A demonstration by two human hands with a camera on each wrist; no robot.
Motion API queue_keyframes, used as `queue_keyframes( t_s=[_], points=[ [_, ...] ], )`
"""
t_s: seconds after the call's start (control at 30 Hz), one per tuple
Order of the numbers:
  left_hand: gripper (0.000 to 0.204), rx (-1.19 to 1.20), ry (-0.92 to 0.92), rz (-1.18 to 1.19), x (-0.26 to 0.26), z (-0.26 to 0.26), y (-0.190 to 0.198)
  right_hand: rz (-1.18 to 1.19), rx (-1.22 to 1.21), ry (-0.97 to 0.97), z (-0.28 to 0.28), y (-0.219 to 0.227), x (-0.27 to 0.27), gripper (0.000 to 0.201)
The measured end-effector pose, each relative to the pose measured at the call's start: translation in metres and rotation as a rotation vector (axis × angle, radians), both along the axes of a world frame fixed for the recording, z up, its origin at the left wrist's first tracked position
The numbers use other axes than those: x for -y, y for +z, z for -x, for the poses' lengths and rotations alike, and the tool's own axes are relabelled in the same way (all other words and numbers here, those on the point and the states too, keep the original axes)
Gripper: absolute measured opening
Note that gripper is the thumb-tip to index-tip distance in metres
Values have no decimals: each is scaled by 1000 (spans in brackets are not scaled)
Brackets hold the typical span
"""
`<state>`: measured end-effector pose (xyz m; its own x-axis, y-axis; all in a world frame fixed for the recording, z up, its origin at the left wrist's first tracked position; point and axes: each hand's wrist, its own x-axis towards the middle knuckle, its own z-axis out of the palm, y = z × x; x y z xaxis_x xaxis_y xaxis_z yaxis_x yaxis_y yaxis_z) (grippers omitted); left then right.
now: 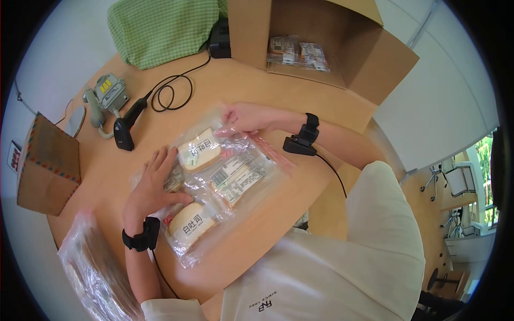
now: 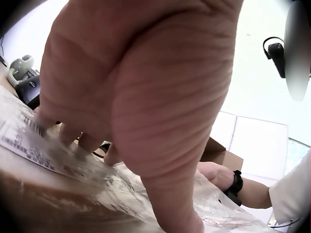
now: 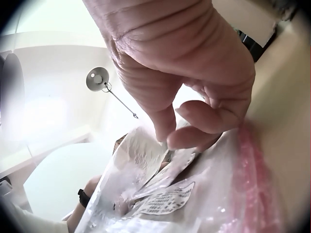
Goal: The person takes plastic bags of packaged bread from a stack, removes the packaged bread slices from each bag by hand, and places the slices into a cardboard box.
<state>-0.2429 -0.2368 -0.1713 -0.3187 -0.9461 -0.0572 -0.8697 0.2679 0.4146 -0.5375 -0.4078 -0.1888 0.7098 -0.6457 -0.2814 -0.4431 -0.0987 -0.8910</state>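
Note:
A large clear zip bag point(image 1: 243, 195) with a pink seal strip point(image 1: 276, 158) lies on the table, with several wrapped slices of white bread in it. My left hand point(image 1: 152, 184) rests on the bag's left side, fingers spread, thumb extended over a lower bread packet point(image 1: 193, 224). My right hand point(image 1: 249, 117) is at the far right end of the upper bread packet point(image 1: 201, 150). In the right wrist view its thumb and curled fingers point(image 3: 192, 138) pinch clear wrapping above a printed label point(image 3: 167, 199). Another packet point(image 1: 238, 179) shows its barcode label upward.
An open cardboard box point(image 1: 364, 64) with a few bread packets point(image 1: 300, 53) stands at the back right. A barcode scanner point(image 1: 126, 128) with its cable lies at the back left. A stack of plastic bags point(image 1: 96, 267) is at the near left, a brown box point(image 1: 48, 166) behind it.

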Motion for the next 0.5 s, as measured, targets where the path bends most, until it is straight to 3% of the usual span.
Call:
queue_keyframes(
  t_s=[0.2,0.27,0.4,0.5],
  points=[
    [123,55,15,12,-1,3,4,-18,20,58,15,-3,6,29],
    [123,7,7,21,-2,-1,0,-47,141,-46,29,7,-2,25],
    [123,-15,15,11,-2,1,1,-8,161,-199,76,31,-4,20],
    [123,12,26,23,-4,0,1,189,358,-425,120,50,0,16]
  ],
)
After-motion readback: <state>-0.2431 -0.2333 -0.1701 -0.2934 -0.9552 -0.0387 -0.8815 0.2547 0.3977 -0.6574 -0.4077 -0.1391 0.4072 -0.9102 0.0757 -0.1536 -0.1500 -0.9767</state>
